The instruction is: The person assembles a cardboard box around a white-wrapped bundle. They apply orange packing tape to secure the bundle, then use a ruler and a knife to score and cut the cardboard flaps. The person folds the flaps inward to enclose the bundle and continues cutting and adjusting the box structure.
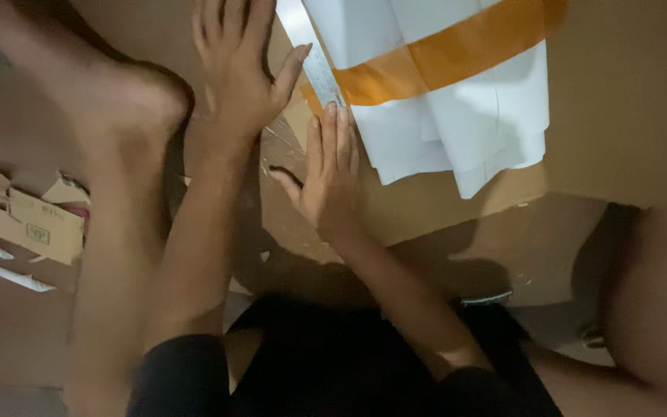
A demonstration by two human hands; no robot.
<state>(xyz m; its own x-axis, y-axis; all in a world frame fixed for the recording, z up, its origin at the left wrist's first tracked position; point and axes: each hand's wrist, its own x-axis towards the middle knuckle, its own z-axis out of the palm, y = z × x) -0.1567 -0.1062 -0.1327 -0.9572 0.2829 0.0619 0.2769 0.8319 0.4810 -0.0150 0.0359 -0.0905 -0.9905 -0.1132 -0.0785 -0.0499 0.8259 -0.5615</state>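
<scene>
Pressing flat with fingers together, the right hand (330,174) pins the ruler (314,66) beside the white sheets (441,116) on the cardboard (426,208), while the left hand (237,66) lies open-palmed above, fingers loosely spread, holding nothing; seemingly a measuring step needing steadiness.

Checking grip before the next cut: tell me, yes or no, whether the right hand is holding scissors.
No, the right hand lies flat and open on the cardboard, fingers touching the ruler beside the white sheets.
</scene>
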